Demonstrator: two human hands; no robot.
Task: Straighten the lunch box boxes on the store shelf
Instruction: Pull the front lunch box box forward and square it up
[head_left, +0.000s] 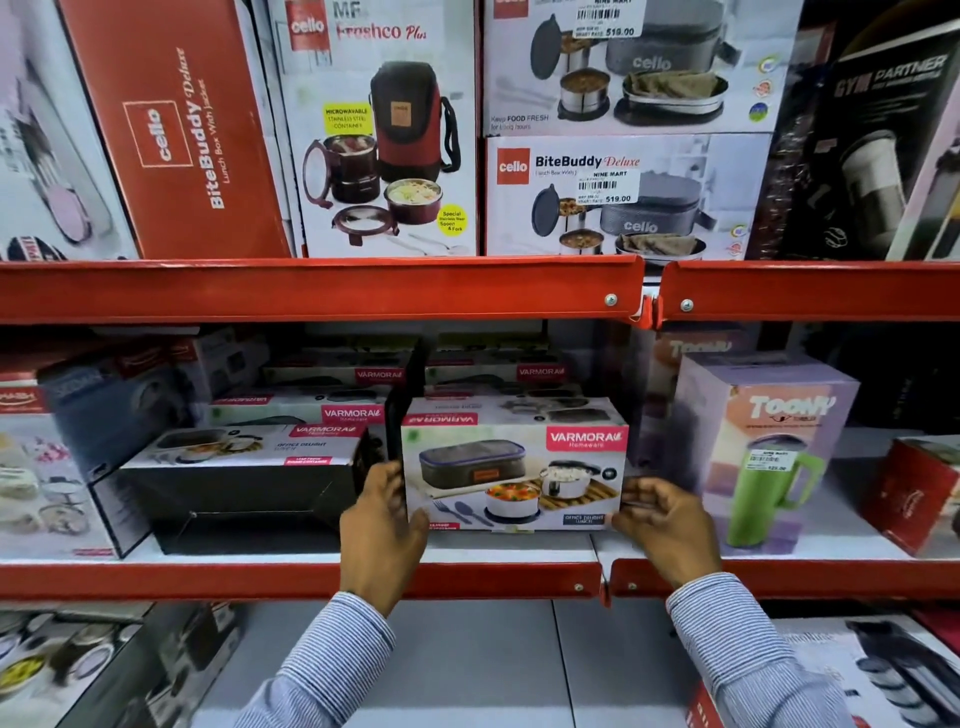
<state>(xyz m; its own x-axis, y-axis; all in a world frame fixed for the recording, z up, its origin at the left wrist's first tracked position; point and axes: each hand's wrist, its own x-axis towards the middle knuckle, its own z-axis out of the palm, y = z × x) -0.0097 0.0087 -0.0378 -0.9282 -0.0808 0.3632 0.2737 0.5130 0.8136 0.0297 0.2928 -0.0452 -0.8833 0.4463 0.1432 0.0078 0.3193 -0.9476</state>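
Note:
A white Varmora lunch box box (514, 475) stands on the middle shelf (467, 577), its picture side facing me. My left hand (382, 525) grips its left end, thumb on the front. My right hand (665, 525) is at its right end, fingers curled against the lower corner. To its left another Varmora box (244, 483) lies tipped, its black underside toward me. More Varmora boxes (353, 410) are stacked behind.
A purple Toony tumbler box (763, 447) stands just right of my right hand. A red box (914, 493) sits at the far right. Cello lunch box boxes (623, 197) fill the upper shelf. The red upper rail (311, 291) overhangs the middle shelf.

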